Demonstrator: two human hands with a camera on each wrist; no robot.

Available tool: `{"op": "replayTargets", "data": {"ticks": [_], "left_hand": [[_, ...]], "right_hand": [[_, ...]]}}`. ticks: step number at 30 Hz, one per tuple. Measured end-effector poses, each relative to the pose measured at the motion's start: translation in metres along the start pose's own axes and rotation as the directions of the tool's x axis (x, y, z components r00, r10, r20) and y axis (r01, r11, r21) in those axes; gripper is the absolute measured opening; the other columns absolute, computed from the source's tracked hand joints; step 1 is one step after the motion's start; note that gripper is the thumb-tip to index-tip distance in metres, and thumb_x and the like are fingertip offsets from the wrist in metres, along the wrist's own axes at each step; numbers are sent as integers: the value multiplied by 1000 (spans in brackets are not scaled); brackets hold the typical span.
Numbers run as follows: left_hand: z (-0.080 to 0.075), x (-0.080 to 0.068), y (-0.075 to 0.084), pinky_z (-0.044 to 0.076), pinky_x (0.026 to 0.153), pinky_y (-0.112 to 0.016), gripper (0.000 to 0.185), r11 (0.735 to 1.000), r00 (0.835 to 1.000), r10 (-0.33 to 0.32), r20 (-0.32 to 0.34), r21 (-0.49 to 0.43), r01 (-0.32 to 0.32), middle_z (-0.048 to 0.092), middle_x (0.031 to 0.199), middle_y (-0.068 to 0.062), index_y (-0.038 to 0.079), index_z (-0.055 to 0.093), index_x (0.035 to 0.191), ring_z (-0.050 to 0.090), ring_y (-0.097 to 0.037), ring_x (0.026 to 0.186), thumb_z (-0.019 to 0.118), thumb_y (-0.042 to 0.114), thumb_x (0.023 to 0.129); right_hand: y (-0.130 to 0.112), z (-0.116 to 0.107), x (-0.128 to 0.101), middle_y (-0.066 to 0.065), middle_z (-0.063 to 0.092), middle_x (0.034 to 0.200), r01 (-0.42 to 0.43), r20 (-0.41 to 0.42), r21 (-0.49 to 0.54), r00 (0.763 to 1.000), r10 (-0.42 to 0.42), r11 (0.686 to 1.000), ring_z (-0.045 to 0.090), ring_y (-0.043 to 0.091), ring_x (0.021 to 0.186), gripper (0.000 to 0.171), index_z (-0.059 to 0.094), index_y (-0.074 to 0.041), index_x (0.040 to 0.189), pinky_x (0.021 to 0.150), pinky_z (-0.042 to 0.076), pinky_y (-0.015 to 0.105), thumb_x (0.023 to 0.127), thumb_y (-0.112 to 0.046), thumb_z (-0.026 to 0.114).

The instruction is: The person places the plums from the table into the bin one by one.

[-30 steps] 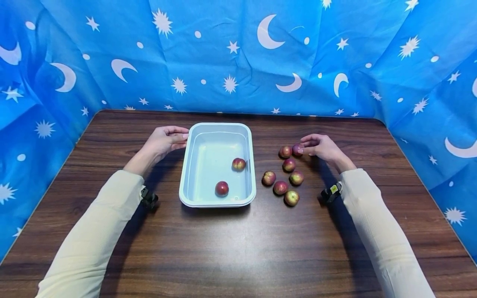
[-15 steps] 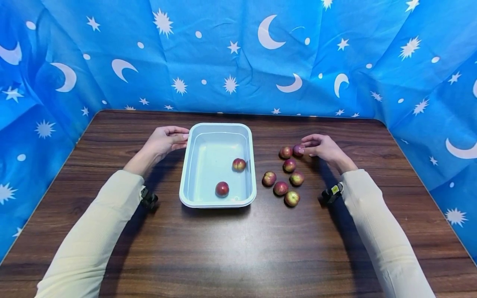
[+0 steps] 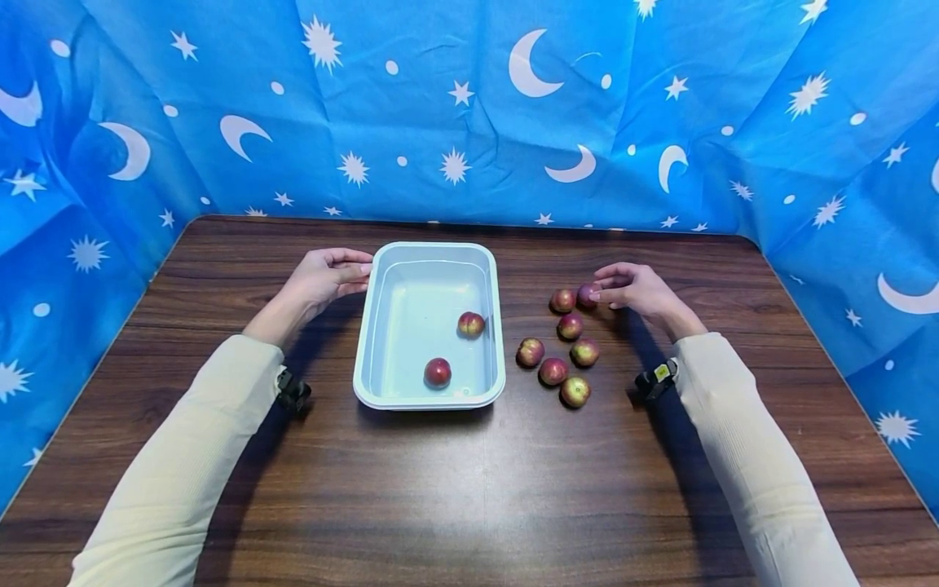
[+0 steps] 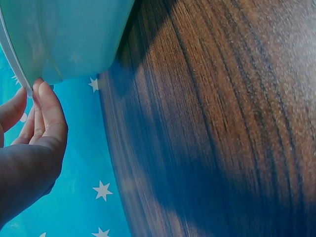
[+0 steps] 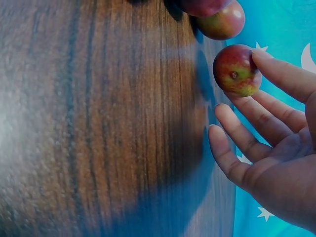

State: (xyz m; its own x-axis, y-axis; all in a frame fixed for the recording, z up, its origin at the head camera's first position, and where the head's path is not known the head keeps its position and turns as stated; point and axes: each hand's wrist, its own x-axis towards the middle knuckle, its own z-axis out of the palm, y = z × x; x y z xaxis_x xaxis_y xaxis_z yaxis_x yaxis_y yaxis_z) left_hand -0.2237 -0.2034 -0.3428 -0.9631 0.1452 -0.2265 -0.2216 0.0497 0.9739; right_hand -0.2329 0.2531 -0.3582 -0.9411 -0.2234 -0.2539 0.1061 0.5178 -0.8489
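Observation:
My left hand (image 3: pixel 323 281) pinches the left rim of a white plastic tub (image 3: pixel 429 403) near its far corner. In the left wrist view, thumb and fingertips meet at the edge of the rim. Two plums lie inside the tub, a red-yellow plum (image 3: pixel 470 324) by the right wall and a dark red plum (image 3: pixel 438 372) nearer the front. On the right, my right hand (image 3: pixel 640 293) holds a red and green plum (image 5: pixel 237 71) between thumb and fingertips, its ring and little fingers spread away from it. The tub stands flat on the table.
Several more plums sit in a loose group right of the tub, among them a plum (image 3: pixel 562 301) beside the held one and a yellowish plum (image 3: pixel 575 392) at the front. A blue star-and-moon cloth (image 3: pixel 469 122) hangs behind the dark wooden table (image 3: pixel 440 505).

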Motion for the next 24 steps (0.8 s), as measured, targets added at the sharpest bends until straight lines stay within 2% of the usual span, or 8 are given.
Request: {"op": "replayTargets", "data": {"ticks": [7,14,24], "left_hand": [[0,-1,-1,52,83,-33,32,1000,1000,2,3,-7,-2,64,87,-2,-11,47,118,63,-10,75,55,1,90],[0,-1,0,52,83,-32,32,1000,1000,3,3,8,-3,62,89,-3,-11,47,119,63,-10,76,54,2,91],[-1,-2,1,51,85,-33,32,1000,1000,4,9,17,-5,61,91,-4,-11,47,119,63,-10,77,54,4,91]], "right_hand": [[-3,-2,0,18,55,117,-16,-17,-6,1000,16,1000,56,18,92,48,46,1,125,82,51,39,87,-21,65],[-9,-6,-2,19,54,117,-11,-21,-32,1000,10,999,56,25,97,53,46,1,126,87,49,44,85,-26,66],[-18,-11,-5,19,54,119,4,-18,-36,1000,-4,999,55,30,101,53,44,1,127,86,49,43,86,-26,65]]}}
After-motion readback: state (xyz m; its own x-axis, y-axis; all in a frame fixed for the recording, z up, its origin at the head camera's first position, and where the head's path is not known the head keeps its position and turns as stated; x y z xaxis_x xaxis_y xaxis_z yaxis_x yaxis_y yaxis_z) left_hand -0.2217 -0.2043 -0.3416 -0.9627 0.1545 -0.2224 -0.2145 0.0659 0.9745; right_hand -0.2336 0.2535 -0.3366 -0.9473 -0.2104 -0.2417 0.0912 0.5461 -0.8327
